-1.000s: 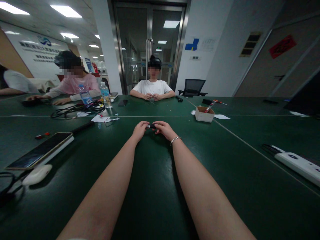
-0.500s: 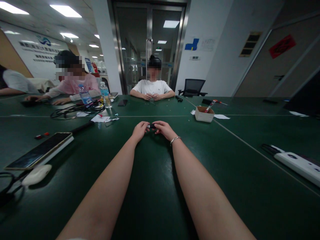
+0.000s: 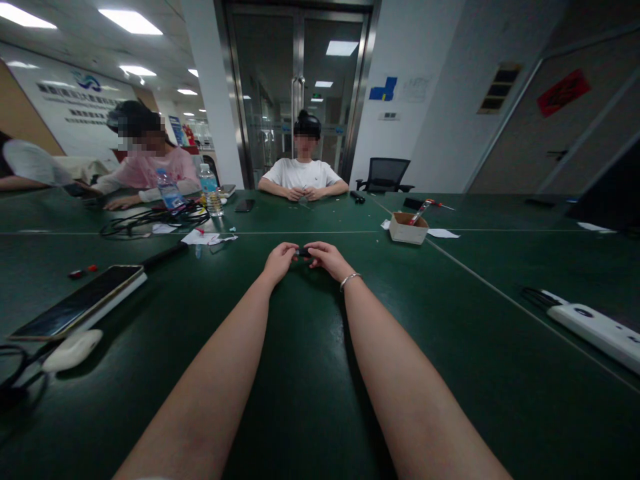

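Out over the green table [image 3: 300,373], both arms reach forward and the hands meet at a small black stick-like object with a silvery end [image 3: 303,253]. My left hand [image 3: 280,263] pinches its silvery left end between thumb and fingers. On the black right end, my right hand [image 3: 327,259] has its fingertips closed; a silver bangle [image 3: 349,281] circles that wrist. Fingers cover much of the object, so its exact kind is unclear.
A phone [image 3: 80,300] and a white rounded case [image 3: 73,351] lie at left. Behind are cables [image 3: 150,220], bottles [image 3: 212,193] and paper scraps [image 3: 201,237]. A small box [image 3: 409,231] and a power strip [image 3: 597,333] lie right. Co-workers sit across and left.
My hands and the small black object stay almost where they were. At the far left, the co-worker in pink has shifted one hand with a dark item.
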The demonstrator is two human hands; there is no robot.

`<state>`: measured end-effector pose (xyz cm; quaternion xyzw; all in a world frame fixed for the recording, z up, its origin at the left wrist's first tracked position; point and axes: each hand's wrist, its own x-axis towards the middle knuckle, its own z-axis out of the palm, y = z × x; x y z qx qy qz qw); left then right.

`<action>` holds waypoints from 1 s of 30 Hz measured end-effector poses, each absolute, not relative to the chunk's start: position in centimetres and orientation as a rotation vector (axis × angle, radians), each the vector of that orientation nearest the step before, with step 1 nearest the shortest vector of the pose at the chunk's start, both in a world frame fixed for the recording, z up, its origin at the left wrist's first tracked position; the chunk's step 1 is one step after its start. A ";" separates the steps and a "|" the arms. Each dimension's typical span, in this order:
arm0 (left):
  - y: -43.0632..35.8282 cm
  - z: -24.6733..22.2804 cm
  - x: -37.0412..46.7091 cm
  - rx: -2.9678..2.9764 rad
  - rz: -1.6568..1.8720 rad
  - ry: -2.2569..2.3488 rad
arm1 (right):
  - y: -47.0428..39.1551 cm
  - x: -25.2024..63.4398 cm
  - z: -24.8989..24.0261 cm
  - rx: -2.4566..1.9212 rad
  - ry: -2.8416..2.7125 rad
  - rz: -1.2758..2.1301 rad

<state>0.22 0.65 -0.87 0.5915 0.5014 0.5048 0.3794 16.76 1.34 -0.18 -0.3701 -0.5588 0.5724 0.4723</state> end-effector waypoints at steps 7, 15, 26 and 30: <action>0.4 -0.6 0.3 1.494 1.294 1.269 | 1.3 16.8 -0.1 -0.911 -1.360 1.398; 0.8 -1.1 0.1 1.520 1.301 1.265 | 1.3 16.8 -0.1 -0.914 -1.370 1.400; 1.0 -1.3 0.0 1.521 1.268 1.261 | 1.3 16.8 -0.1 -0.918 -1.373 1.398; 0.8 -1.0 0.2 1.539 1.291 1.286 | 1.3 16.8 -0.1 -0.909 -1.365 1.400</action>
